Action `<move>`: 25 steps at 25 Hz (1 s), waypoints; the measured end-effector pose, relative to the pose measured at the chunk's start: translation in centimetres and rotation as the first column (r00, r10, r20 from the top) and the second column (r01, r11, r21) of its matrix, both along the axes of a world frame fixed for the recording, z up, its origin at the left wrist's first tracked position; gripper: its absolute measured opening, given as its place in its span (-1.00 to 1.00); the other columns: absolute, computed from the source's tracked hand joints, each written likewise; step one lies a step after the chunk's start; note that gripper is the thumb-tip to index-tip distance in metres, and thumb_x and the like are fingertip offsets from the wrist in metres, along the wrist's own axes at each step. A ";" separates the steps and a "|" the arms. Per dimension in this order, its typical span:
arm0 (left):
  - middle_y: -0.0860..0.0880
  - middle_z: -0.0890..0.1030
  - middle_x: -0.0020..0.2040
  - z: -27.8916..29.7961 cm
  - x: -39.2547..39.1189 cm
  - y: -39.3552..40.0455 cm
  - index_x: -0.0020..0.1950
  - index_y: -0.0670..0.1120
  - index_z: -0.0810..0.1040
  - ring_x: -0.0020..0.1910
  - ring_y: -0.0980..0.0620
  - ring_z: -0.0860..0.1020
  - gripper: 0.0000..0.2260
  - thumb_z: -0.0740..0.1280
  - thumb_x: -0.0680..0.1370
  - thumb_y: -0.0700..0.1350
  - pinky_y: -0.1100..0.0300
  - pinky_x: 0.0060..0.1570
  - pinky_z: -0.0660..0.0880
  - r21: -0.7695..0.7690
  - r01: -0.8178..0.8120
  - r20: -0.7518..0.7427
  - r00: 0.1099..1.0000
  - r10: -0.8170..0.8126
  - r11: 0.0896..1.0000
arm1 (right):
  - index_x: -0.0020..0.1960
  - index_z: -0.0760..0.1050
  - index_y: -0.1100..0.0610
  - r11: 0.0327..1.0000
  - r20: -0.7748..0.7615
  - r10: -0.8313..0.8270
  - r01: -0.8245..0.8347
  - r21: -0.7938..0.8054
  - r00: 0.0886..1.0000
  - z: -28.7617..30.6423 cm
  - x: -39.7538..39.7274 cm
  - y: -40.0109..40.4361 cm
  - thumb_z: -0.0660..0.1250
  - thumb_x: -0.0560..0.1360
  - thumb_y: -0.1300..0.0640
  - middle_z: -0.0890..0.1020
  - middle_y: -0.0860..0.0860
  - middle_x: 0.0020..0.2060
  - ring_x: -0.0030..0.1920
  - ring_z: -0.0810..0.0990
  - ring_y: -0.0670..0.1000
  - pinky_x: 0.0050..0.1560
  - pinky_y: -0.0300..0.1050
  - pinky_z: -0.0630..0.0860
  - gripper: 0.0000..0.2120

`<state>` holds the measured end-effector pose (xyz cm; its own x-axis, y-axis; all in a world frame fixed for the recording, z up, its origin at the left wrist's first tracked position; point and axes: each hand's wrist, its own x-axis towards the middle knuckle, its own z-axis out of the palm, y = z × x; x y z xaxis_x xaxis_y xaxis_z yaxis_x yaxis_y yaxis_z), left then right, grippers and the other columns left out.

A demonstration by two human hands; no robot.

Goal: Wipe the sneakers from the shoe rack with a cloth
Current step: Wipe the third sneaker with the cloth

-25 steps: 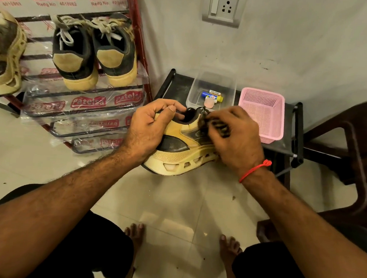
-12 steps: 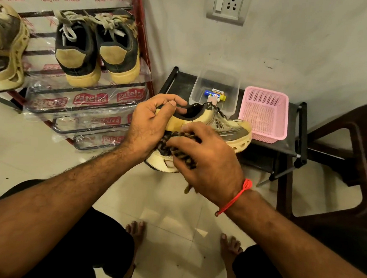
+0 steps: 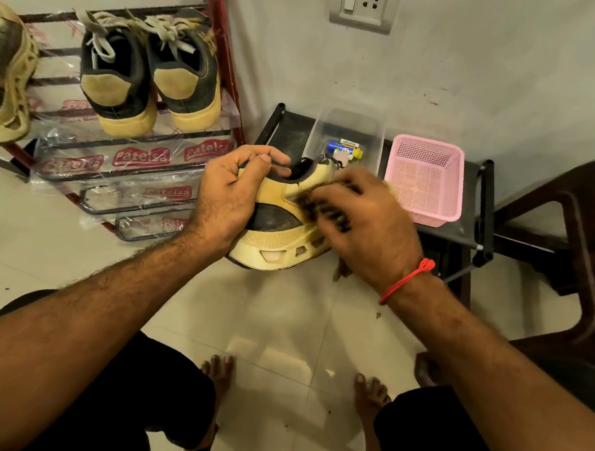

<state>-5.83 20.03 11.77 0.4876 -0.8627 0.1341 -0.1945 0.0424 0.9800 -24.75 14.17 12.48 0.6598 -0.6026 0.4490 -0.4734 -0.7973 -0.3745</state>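
Note:
My left hand (image 3: 227,198) grips the heel end of a yellow sneaker (image 3: 276,239) with a thick cut-out sole, held in the air in front of me. My right hand (image 3: 367,223) holds a dark patterned cloth (image 3: 320,205) bunched under its fingers and presses it against the sneaker's side, hiding the toe end. The hand and cloth are motion-blurred. On the red shoe rack (image 3: 227,63) at upper left sit a pair of dark sneakers with tan heels (image 3: 147,82) and a matching yellow sneaker (image 3: 1,84) at the far left.
A low black stand (image 3: 469,189) behind the shoe carries a clear plastic box (image 3: 346,129) with small tubes and a pink mesh basket (image 3: 424,178). A dark brown plastic chair (image 3: 581,219) stands at right. My bare feet and knees are on the tiled floor below.
My right hand with the cloth has moved from the heel side up and rightward along the sneaker's side, now covering the toe end. The left hand keeps its grip on the heel.

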 end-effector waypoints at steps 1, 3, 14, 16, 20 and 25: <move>-0.10 0.74 -0.04 0.0 0.2 -0.1 0.05 -0.11 0.68 -0.01 -0.10 0.71 -0.77 0.23 0.63 -0.11 -0.23 0.12 0.59 0.001 -0.008 -0.003 1.000 0.008 1.000 | 0.10 0.65 0.10 0.995 0.030 -0.094 0.093 0.035 0.995 0.0 -0.6 -1.5 0.46 0.44 0.18 0.57 0.15 0.02 0.02 0.57 0.19 -0.06 0.09 0.61 -0.77; -0.09 0.74 -0.04 0.1 0.3 -0.3 0.05 -0.10 0.69 -0.01 -0.11 0.71 -0.77 0.25 0.62 -0.07 -0.25 0.12 0.59 0.004 -0.021 -0.011 1.000 0.021 1.000 | 0.08 0.65 0.11 0.985 0.082 -0.146 0.137 0.104 0.986 0.0 -1.0 -1.7 0.45 0.45 0.17 0.56 0.13 0.00 0.00 0.57 0.16 -0.06 0.12 0.61 -0.79; -0.06 0.71 0.00 -0.4 0.1 -0.2 0.04 -0.12 0.68 0.00 0.06 0.68 -0.80 0.31 0.63 -0.04 -0.03 0.08 0.62 -0.038 -0.022 0.155 0.987 0.028 0.999 | 0.12 0.63 0.13 0.999 0.102 0.015 -0.019 0.037 0.995 0.0 0.5 1.6 0.40 0.49 0.09 0.57 0.13 0.05 0.05 0.58 0.13 -0.01 0.04 0.62 -0.77; -0.06 0.69 0.03 -0.1 0.0 -0.2 0.00 -0.18 0.68 0.02 0.17 0.63 -0.78 0.32 0.65 -0.06 0.21 0.05 0.58 -0.051 -0.019 0.231 0.973 0.030 0.999 | 0.13 0.63 0.13 0.989 0.066 0.145 -0.145 -0.006 0.987 0.1 0.8 3.0 0.34 0.50 0.04 0.58 0.13 0.09 0.08 0.58 0.13 0.02 -0.04 0.60 -0.73; -0.01 0.64 0.10 -0.1 0.1 -0.4 -0.07 -0.26 0.66 0.03 0.18 0.64 -0.71 0.33 0.64 -0.05 0.18 0.04 0.60 -0.071 -0.059 0.228 0.971 0.074 0.996 | 0.12 0.63 0.14 0.996 0.108 -0.065 0.057 0.076 0.992 0.3 -0.1 -0.3 0.36 0.50 0.07 0.57 0.13 0.04 0.04 0.58 0.13 -0.02 0.12 0.63 -0.75; -0.07 0.60 0.16 0.1 0.1 -0.3 -0.07 -0.36 0.62 0.00 0.14 0.67 -0.73 0.33 0.64 -0.14 0.13 0.00 0.64 -0.095 -0.036 0.180 0.982 0.053 0.995 | 0.13 0.63 0.12 0.983 0.022 0.182 -0.182 -0.006 0.983 0.2 0.8 3.5 0.33 0.49 0.02 0.58 0.14 0.10 0.11 0.58 0.14 0.03 -0.01 0.61 -0.71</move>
<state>-5.78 19.69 11.87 0.4857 -0.8206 0.3011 -0.3730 0.1169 0.9204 -23.99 17.67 12.64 0.7481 -0.4716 0.4669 -0.3119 -0.8708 -0.3799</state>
